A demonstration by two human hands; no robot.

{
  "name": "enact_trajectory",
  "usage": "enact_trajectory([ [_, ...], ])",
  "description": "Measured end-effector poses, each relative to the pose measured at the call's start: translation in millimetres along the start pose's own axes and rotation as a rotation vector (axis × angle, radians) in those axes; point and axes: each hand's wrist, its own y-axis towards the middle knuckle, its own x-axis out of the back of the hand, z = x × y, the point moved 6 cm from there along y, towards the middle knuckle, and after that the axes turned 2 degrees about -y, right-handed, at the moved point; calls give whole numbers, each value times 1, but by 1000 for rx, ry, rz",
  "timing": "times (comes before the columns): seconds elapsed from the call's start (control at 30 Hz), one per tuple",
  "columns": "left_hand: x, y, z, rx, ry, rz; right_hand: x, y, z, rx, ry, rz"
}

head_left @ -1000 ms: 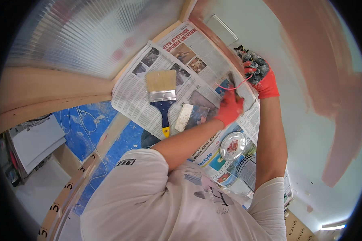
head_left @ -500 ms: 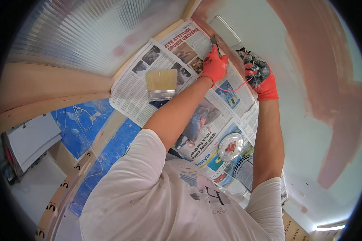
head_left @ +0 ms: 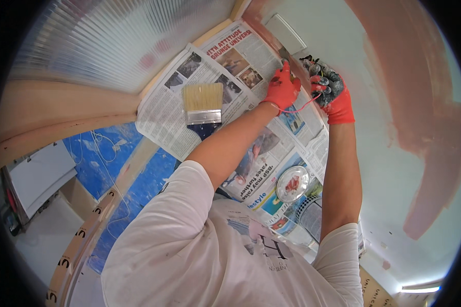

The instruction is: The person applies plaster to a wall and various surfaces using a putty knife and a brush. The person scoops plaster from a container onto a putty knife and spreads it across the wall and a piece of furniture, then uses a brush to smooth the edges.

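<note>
My left hand (head_left: 283,87), in a red glove, is closed round a narrow tool with a dark flat tip (head_left: 283,52), which is at the reddish strip along the foot of the wall, below a white rectangular plate. My right hand (head_left: 333,94) is raised close to the wall, its red glove showing a dark, paint-smeared palm. Its fingers curl over a bundle of thin wires (head_left: 308,62), partly hidden by the glove. One pink wire (head_left: 308,104) loops from it toward my left wrist. A wide paintbrush (head_left: 203,105) with pale bristles lies on the newspapers (head_left: 159,112), left of my left forearm.
A clear round lid (head_left: 292,184) with reddish paint sits on the newspaper between my arms, near a grey patterned container (head_left: 310,215). The pale wall (head_left: 353,56) at right has reddish patches and the white plate (head_left: 286,33). A ribbed translucent panel (head_left: 102,41) stands at upper left.
My left hand has moved right and slightly down with the tool, nearer my right hand. The right hand has barely shifted. The view has shifted slightly.
</note>
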Motion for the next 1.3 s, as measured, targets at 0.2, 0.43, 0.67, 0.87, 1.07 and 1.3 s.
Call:
enact_trajectory([
  [0.2,-33,-26,-8,-81,-25,14,11,3,3,-48,-55,92],
  [0.43,-81,-55,-8,-210,109,-44,-6,-4,-4,13,61,18],
  [0.67,-110,-87,-19,-191,-37,-33,14,-1,2,-15,60,-1],
  [0.87,-110,-113,-29,-145,-52,246,0,6,0,-26,32,39],
  [1.07,-46,-186,-46,98,-304,772,16,-20,23,105,-432,-265],
  [1.3,47,-247,-40,63,-407,1033,-24,-97,34,6,-607,-340],
])
